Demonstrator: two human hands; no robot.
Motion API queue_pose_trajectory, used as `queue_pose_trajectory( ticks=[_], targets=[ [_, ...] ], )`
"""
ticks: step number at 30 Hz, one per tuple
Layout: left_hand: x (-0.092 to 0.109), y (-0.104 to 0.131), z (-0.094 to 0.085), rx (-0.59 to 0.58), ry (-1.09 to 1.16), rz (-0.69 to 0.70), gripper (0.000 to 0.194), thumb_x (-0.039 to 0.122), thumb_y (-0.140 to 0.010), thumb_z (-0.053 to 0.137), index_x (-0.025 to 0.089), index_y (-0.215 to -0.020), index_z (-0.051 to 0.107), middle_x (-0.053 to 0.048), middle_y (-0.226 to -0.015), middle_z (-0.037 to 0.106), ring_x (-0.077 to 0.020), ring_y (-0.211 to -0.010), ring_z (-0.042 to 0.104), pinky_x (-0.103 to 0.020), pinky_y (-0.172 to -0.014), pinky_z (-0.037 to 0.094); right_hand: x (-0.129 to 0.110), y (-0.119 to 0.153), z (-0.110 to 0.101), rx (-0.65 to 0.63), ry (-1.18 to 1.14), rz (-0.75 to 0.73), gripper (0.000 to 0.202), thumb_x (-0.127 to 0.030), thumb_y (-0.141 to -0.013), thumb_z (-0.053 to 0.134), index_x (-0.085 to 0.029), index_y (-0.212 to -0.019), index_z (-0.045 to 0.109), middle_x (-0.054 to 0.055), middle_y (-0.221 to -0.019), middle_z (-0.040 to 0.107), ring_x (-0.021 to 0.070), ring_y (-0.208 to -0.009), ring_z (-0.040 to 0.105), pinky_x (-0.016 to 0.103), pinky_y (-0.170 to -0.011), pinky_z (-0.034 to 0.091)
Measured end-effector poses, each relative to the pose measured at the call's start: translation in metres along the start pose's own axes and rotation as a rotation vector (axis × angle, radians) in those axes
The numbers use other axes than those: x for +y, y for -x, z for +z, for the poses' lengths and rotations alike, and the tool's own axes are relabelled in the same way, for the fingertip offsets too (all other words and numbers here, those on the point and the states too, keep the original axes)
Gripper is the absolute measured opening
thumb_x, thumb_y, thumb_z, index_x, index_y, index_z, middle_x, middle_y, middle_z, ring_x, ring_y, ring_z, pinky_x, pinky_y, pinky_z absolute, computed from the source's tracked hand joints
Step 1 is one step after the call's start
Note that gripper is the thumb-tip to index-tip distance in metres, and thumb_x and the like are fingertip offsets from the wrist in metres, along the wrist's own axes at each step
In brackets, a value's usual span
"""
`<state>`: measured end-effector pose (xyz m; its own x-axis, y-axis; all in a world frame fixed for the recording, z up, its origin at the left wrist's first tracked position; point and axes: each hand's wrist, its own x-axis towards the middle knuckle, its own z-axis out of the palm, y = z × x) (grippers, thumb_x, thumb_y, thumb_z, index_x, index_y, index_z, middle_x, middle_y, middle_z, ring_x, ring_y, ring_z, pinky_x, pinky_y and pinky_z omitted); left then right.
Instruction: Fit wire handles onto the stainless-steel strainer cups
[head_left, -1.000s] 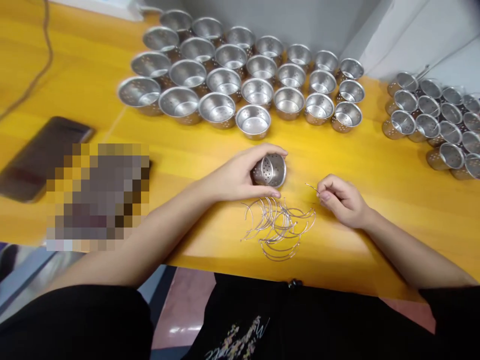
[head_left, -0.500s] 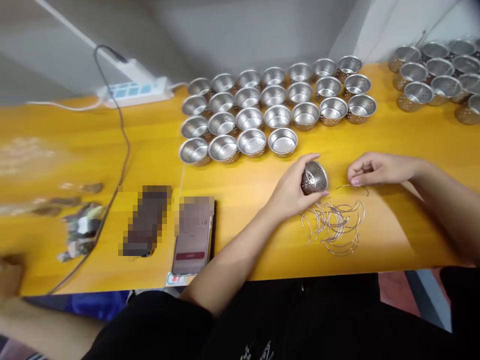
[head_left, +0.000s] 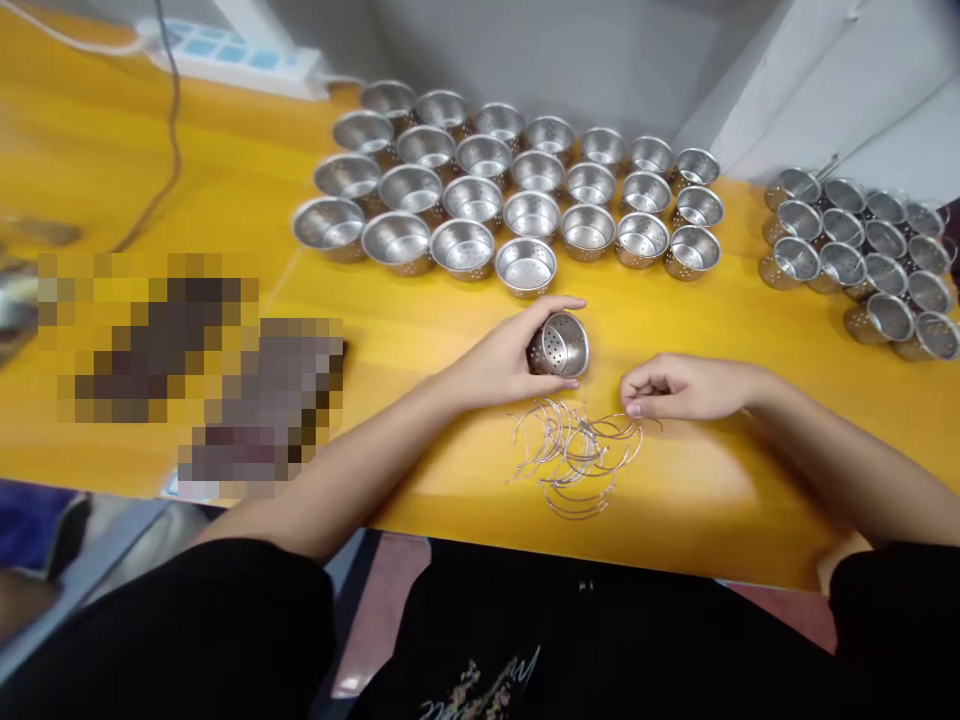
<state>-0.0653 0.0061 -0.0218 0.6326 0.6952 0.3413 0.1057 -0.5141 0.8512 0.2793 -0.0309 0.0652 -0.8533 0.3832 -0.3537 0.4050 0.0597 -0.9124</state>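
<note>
Two hands busy: left hand (head_left: 499, 362) grips perforated cup (head_left: 559, 346); right hand (head_left: 679, 388) pinches wire handle (head_left: 643, 420).

There is one camera, worn on the person's head. It looks forward and down from close above the yellow table (head_left: 187, 180), so both arms reach in from below. The grey wall (head_left: 585, 50) sits at the top edge.

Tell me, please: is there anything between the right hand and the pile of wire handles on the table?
Nothing visible. The right hand rests at the upper right edge of the pile of wire handles, fingertips right at the nearest wires. The left hand holds a perforated cup beside it.
</note>
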Motion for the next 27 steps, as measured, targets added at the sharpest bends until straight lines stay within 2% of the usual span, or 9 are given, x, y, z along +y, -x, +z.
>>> queue_pose_trajectory(
  ticks=[3, 5, 9, 14, 16, 19, 21, 24, 27],
  targets=[
    [-0.003, -0.001, -0.004, -0.001, -0.019, 0.044, 0.120, 0.072, -0.090, 0.120, 0.026, -0.186, 0.065, -0.025, -0.179, 0.076, -0.0497, -0.162, 0.080, -0.069, -0.147, 0.061, -0.011, -0.002, -0.003, -0.033, 0.047, -0.033, 0.048, -0.058, -0.127, 0.082, -0.021, -0.099, 0.068, -0.007, -0.082, 0.054, 0.0124, -0.071, 0.044, 0.028, -0.068, 0.041],
    [-0.004, -0.001, -0.005, 0.013, -0.025, 0.018, 0.123, 0.075, -0.088, 0.120, 0.026, -0.187, 0.065, -0.025, -0.178, 0.077, -0.0503, -0.163, 0.080, -0.070, -0.148, 0.061, -0.015, -0.003, -0.003, -0.068, 0.072, -0.036, 0.046, -0.057, -0.129, 0.079, -0.021, -0.103, 0.069, -0.007, -0.082, 0.056, 0.0130, -0.072, 0.046, 0.028, -0.069, 0.042],
    [-0.003, 0.000, -0.005, -0.006, -0.007, -0.026, 0.125, 0.076, -0.087, 0.120, 0.026, -0.187, 0.065, -0.024, -0.179, 0.077, -0.0499, -0.164, 0.079, -0.068, -0.150, 0.058, -0.010, -0.009, -0.002, -0.080, 0.053, -0.062, 0.051, -0.063, -0.132, 0.075, -0.021, -0.104, 0.068, -0.005, -0.087, 0.058, 0.0142, -0.077, 0.050, 0.029, -0.075, 0.046],
    [0.000, -0.001, 0.001, -0.029, 0.058, -0.058, 0.125, 0.079, -0.086, 0.117, 0.027, -0.186, 0.063, -0.019, -0.165, 0.083, -0.0463, -0.143, 0.087, -0.063, -0.131, 0.072, 0.007, -0.024, 0.001, -0.019, -0.005, -0.120, 0.061, -0.073, -0.131, 0.076, -0.021, -0.101, 0.067, -0.004, -0.089, 0.056, 0.0134, -0.078, 0.049, 0.027, -0.073, 0.046],
    [0.000, -0.001, 0.005, -0.030, 0.065, -0.062, 0.118, 0.075, -0.089, 0.116, 0.027, -0.184, 0.063, -0.019, -0.163, 0.084, -0.0450, -0.140, 0.088, -0.063, -0.129, 0.072, 0.012, -0.025, -0.001, -0.034, -0.062, -0.100, 0.063, -0.075, -0.130, 0.077, -0.022, -0.099, 0.065, -0.006, -0.084, 0.052, 0.0122, -0.073, 0.045, 0.026, -0.067, 0.043],
    [-0.002, 0.001, 0.009, -0.019, 0.060, -0.048, 0.115, 0.075, -0.091, 0.114, 0.024, -0.181, 0.064, -0.022, -0.179, 0.076, -0.0486, -0.159, 0.080, -0.066, -0.143, 0.063, 0.016, -0.020, -0.006, -0.078, -0.275, 0.020, 0.060, -0.078, -0.131, 0.077, -0.024, -0.106, 0.066, -0.011, -0.072, 0.044, 0.0098, -0.055, 0.035, 0.026, -0.051, 0.029],
    [-0.003, 0.001, 0.011, -0.026, 0.058, -0.037, 0.113, 0.073, -0.091, 0.113, 0.024, -0.180, 0.065, -0.023, -0.181, 0.075, -0.0493, -0.165, 0.077, -0.067, -0.145, 0.060, 0.019, -0.016, -0.009, -0.067, -0.377, 0.034, 0.058, -0.076, -0.128, 0.083, -0.025, -0.107, 0.067, -0.012, -0.070, 0.047, 0.0089, -0.051, 0.037, 0.026, -0.048, 0.030],
    [-0.004, -0.001, 0.010, -0.036, 0.042, -0.024, 0.114, 0.073, -0.090, 0.112, 0.024, -0.181, 0.063, -0.022, -0.182, 0.075, -0.0489, -0.165, 0.077, -0.067, -0.147, 0.059, 0.020, -0.014, -0.010, -0.041, -0.389, 0.012, 0.059, -0.075, -0.126, 0.088, -0.023, -0.105, 0.068, -0.011, -0.069, 0.051, 0.0083, -0.052, 0.044, 0.025, -0.050, 0.034],
    [-0.005, -0.005, 0.007, -0.034, 0.014, -0.056, 0.119, 0.085, -0.087, 0.110, 0.026, -0.180, 0.064, -0.021, -0.182, 0.074, -0.0497, -0.162, 0.078, -0.067, -0.145, 0.061, 0.019, -0.014, -0.010, -0.025, -0.348, -0.008, 0.063, -0.079, -0.124, 0.090, -0.022, -0.105, 0.069, -0.010, -0.069, 0.053, 0.0080, -0.053, 0.047, 0.025, -0.050, 0.032]
  ],
)
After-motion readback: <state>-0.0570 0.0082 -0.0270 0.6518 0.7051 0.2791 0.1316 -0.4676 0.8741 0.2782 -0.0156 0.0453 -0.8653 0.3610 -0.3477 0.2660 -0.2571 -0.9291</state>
